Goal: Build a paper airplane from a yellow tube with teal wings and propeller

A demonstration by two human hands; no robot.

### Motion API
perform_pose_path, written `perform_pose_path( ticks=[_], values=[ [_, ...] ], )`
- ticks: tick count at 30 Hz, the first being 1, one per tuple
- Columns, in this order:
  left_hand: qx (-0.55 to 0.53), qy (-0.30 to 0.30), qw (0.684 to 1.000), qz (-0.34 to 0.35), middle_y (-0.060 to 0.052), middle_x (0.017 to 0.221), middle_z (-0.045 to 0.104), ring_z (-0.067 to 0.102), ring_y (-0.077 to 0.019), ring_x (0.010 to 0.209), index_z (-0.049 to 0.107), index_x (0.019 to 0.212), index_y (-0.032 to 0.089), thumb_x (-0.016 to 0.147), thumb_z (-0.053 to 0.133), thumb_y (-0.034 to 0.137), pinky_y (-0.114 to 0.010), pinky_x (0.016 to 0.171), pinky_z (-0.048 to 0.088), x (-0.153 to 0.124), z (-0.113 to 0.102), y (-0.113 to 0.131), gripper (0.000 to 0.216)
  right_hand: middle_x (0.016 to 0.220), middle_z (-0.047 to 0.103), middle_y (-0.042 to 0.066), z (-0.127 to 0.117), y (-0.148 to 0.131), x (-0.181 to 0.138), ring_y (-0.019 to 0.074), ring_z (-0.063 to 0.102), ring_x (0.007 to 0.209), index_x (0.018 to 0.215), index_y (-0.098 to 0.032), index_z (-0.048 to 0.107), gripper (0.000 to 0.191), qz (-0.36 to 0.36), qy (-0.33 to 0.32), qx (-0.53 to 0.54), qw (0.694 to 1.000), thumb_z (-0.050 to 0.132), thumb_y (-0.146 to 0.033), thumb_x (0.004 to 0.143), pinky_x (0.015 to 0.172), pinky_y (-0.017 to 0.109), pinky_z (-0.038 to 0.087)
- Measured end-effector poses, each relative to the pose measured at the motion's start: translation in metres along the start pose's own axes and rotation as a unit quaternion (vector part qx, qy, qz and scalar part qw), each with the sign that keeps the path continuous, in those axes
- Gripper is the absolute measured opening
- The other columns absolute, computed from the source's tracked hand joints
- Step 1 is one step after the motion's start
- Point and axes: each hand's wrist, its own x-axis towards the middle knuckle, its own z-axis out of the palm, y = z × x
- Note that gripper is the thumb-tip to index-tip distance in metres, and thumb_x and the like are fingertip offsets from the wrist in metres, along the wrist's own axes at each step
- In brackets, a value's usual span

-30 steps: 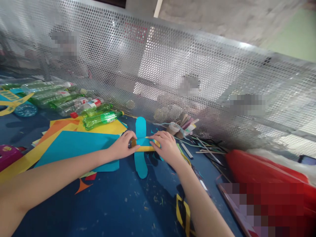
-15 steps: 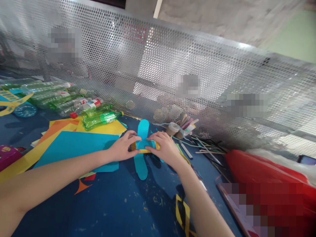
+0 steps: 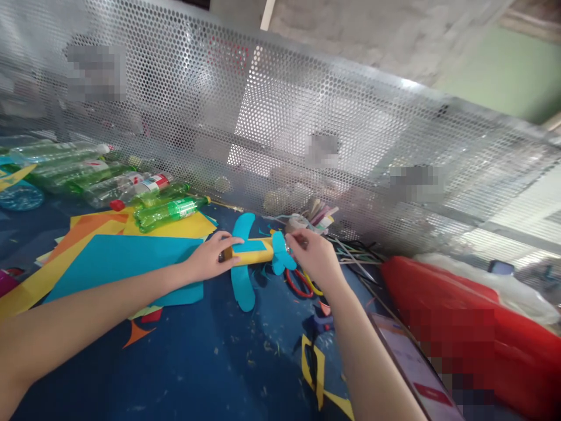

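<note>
While our left hand (image 3: 209, 260) is pinching the yellow paper tube (image 3: 253, 256) with blue wings, our right hand (image 3: 312, 257) is gripping its three-o'clock end.

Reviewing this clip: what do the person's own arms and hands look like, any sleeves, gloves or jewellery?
Both arms are bare along all that shows, with no sleeve edge in view. The left hand and the right hand wear no gloves. No watch, bracelet or ring can be seen on the wrists or fingers, and no markings show on the forearms. The fingernails are too small to judge.
</note>
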Motion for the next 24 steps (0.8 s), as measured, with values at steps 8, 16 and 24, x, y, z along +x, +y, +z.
perform_pose_path(
  ticks=[8,16,24],
  values=[
    [0.102,0.192,0.975,0.036,-0.011,0.111,0.044,0.043,-0.0294,0.109,0.053,0.105,0.020,0.081,0.055,0.047,-0.049,0.094,0.039,-0.001,-0.006,0.014,0.035,0.069,0.072,0.004,-0.028,0.027,-0.006,0.0192,0.066,0.056,0.075,-0.019,0.066,0.027,0.093,0.020,0.006,0.995,0.051,-0.042,0.080,0.063,0.029,0.045],
    [0.034,-0.093,0.978,0.182,-0.007,0.078,0.061,0.058,-0.0222,0.081,0.061,0.083,0.018,0.084,0.051,0.036,-0.034,0.076,0.046,0.013,0.038,0.102,0.021,0.067,0.072,0.004,-0.044,0.012,-0.006,0.0182,0.066,0.052,0.074,-0.019,0.066,0.027,0.100,0.060,0.062,0.991,0.053,-0.042,0.080,0.061,0.029,0.047],
    [0.099,-0.259,0.956,0.096,-0.016,0.092,0.064,0.063,-0.0310,0.084,0.062,0.097,0.011,0.074,0.062,0.041,-0.035,0.062,0.049,0.044,0.105,0.168,0.037,0.064,0.071,0.003,-0.054,-0.008,-0.019,0.0174,0.065,0.052,0.072,-0.020,0.066,0.032,0.053,0.042,0.043,0.997,0.049,-0.045,0.083,0.057,0.027,0.046]
  ],
)
